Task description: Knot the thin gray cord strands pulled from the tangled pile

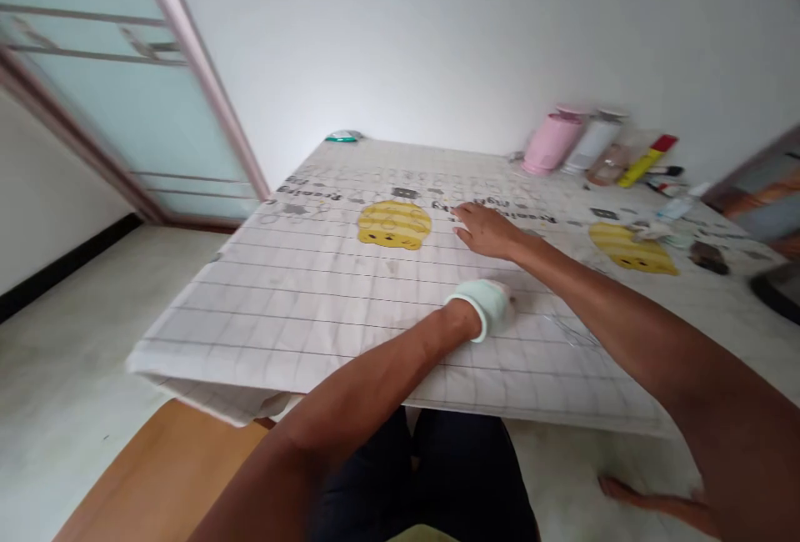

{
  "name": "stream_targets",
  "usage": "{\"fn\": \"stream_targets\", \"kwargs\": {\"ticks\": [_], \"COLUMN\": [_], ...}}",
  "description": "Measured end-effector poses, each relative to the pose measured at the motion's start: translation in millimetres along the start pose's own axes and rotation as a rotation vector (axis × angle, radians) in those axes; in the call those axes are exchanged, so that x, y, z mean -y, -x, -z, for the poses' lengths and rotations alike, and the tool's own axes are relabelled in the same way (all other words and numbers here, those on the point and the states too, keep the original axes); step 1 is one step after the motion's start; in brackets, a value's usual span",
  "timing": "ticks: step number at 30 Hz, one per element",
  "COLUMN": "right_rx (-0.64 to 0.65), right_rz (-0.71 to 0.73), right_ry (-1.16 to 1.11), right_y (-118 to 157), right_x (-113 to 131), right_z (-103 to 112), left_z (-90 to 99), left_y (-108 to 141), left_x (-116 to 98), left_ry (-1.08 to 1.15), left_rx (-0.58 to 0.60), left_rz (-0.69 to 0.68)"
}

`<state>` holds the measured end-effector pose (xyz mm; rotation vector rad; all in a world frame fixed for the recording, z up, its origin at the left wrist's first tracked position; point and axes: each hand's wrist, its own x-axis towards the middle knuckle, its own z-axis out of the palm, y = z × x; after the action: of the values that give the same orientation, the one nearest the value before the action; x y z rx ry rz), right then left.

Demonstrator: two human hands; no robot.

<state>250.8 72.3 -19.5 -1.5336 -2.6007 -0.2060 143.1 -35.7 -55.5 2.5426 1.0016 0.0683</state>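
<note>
Standing beyond right hand (484, 230): pink container (553, 143).

Dark trousers (468, 463) and a yellowish-green top (422, 534) are worn, leaving both forearms (368, 383) bare.

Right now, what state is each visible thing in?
Left hand, hidden; grip unclear
Mint item, around the left hand
Right hand, open, holding nothing visible
Tablecloth, spread, hanging past the near edge
Pink container, standing
White container, standing
Teal packet, lying flat
</note>
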Motion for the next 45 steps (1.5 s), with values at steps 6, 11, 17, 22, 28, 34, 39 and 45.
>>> {"fn": "stream_targets", "kwargs": {"ticks": [6, 11, 17, 22, 28, 34, 39, 45], "right_rx": [0.108, 0.175, 0.202, 0.275, 0.228, -0.008, -0.160, -0.376], "right_rz": [-0.362, -0.606, -0.554, -0.336, -0.524, -0.781, -0.690, -0.516], "right_ry": [0.115, 0.080, -0.107, -0.104, -0.071, -0.641, -1.098, -0.667], "right_y": [88, 151, 174, 177, 171, 170, 170, 162], "right_x": [-93, -139, -113, -53, -26, -33, -34, -1], "right_z": [63, 80, 67, 52, 30, 51, 74, 72], "left_z": [3.8, 6.4, 12.9, 19.3, 20.5, 12.3, 18.9, 31.5], "left_y": [5, 8, 10, 14, 13, 4, 4, 13], "left_x": [0, 0, 3, 2, 4, 18, 25, 26], "left_ry": [-0.029, -0.005, 0.040, 0.077, 0.076, 0.144, 0.346, 1.167], "left_rx": [-0.049, -0.043, -0.067, -0.104, -0.082, -0.138, -0.226, -0.289], "left_rz": [0.084, 0.121, 0.163, 0.201, 0.209, 0.247, 0.346, 0.281]}}
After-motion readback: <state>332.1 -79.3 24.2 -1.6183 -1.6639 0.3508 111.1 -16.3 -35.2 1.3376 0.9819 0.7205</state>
